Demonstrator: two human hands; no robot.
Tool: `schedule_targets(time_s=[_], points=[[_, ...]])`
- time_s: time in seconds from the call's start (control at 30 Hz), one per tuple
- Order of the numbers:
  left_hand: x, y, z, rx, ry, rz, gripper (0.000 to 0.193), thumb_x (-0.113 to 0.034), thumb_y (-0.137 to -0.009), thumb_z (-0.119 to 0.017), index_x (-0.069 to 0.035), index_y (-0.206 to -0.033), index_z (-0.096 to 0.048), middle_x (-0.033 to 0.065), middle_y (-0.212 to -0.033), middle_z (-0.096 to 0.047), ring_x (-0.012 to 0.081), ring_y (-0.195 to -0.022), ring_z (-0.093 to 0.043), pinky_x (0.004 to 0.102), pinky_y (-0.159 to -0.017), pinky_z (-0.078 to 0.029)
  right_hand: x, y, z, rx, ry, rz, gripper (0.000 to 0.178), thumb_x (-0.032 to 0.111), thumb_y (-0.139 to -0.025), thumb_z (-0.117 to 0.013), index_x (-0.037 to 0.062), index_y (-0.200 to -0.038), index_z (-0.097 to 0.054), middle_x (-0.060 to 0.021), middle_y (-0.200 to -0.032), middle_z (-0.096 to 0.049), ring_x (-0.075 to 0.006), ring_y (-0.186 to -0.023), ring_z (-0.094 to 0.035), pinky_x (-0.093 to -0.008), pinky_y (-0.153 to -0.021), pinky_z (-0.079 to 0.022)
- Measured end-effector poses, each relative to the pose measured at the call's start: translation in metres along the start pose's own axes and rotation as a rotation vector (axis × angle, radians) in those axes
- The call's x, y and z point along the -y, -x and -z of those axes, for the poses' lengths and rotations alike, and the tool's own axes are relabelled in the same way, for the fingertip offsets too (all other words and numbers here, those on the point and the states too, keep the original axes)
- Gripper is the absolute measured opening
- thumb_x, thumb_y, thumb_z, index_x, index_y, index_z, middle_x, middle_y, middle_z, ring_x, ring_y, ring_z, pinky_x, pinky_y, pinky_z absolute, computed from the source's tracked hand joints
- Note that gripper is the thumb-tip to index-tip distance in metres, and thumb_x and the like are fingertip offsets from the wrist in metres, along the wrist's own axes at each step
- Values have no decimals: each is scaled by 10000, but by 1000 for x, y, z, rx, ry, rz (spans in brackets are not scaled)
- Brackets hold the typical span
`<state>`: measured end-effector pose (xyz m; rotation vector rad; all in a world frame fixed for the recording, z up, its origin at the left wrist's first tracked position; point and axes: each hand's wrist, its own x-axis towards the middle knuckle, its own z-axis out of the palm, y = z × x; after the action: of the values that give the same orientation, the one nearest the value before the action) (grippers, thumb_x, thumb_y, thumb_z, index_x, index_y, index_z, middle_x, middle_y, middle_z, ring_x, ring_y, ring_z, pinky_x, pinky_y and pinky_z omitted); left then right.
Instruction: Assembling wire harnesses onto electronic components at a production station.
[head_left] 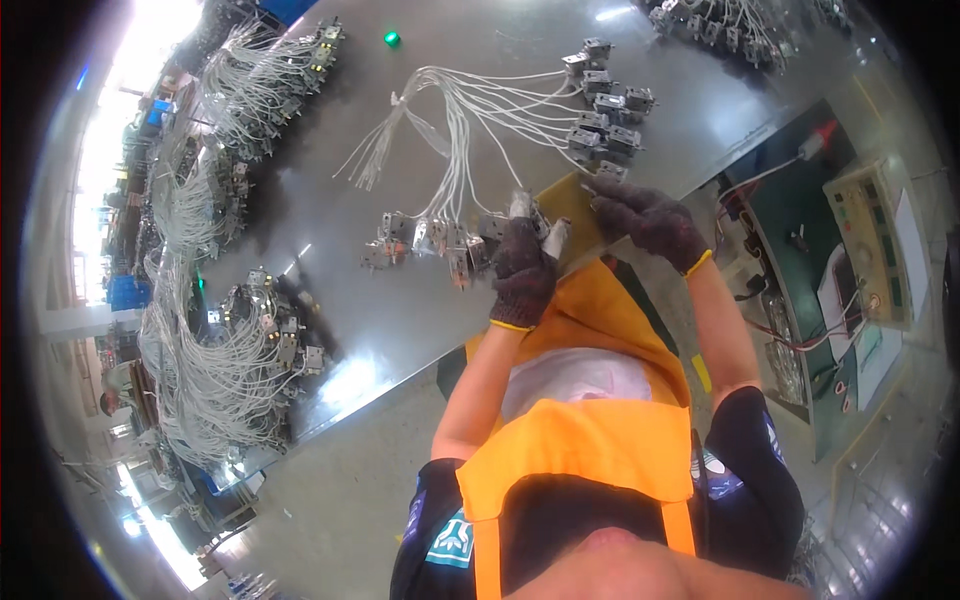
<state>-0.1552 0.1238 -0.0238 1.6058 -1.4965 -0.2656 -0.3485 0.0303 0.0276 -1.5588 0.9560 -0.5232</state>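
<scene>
1. My left grip (525,265) was closed around a wired metal part (541,218) above the desk (480,35).
2. My right grip (645,218) was beside a yellow board (578,212); whether it held anything, I couldn't tell.
3. Beyond, white wires (457,150) already joined other metal parts (608,103); how much remained, I couldn't judge.

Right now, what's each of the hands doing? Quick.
Left hand: closed on a small metal part between thumb and finger.
Right hand: fingers over the yellowish-brown plate; whether it grips anything cannot be told.
</scene>
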Motion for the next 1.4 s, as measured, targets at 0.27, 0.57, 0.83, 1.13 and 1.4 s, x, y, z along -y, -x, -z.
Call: schedule_targets(time_s=[0.27, 0.57, 0.83, 1.13, 1.4], points=[[8, -12, -10, 71, -118, -153, 560, -202, -789, -733, 54, -1237, -515, 251, -1003, -615, 402, -924, -621, 435, -787, -507, 27, 8, -39, -10, 770, 403, 262, 258, -920, -592, 130, -1135, -667, -143, -842, -655, -332, -848, -637, -442, -749, -506], [19, -10, -13, 48, 81, -98, 515, -150, -766, -711, 41, -1212, -537, 227, -886, -630, 405, -830, -628, 460, -717, -507, 52, 6, -35, 174, 951, 128, 161, 212, -914, -551, 103, -999, -633, -168, -817, -628, -338, -821, -629, -449, -740, -495], [4, -18, -7, 111, -60, -170, 445, -143, -770, -672, 47, -1158, -568, 222, -838, -618, 415, -781, -611, 476, -685, -488, 26, 4, -49, 79, 1016, 244, 181, 208, -912, -542, 68, -987, -630, -187, -858, -657, -381, -834, -631, -474, -762, -499], [-7, -34, 52, 156, -583, -531, 513, -155, -800, -594, 18, -1269, -477, 198, -1155, -577, 380, -1061, -560, 478, -900, -461, 22, 18, -39, -42, 463, 342, 301, 243, -922, -591, 84, -1169, -653, -115, -902, -693, -262, -786, -659, -381, -721, -518], [34, -62, 96, 859, -638, -100, 506, -103, -831, -583, -85, -1328, -487, 210, -1315, -517, 388, -1218, -499, 461, -1033, -404, -31, -18, -82, -142, -114, 243, 467, 228, -899, -647, 63, -1329, -576, -42, -1009, -667, -81, -823, -607, -251, -660, -520]])
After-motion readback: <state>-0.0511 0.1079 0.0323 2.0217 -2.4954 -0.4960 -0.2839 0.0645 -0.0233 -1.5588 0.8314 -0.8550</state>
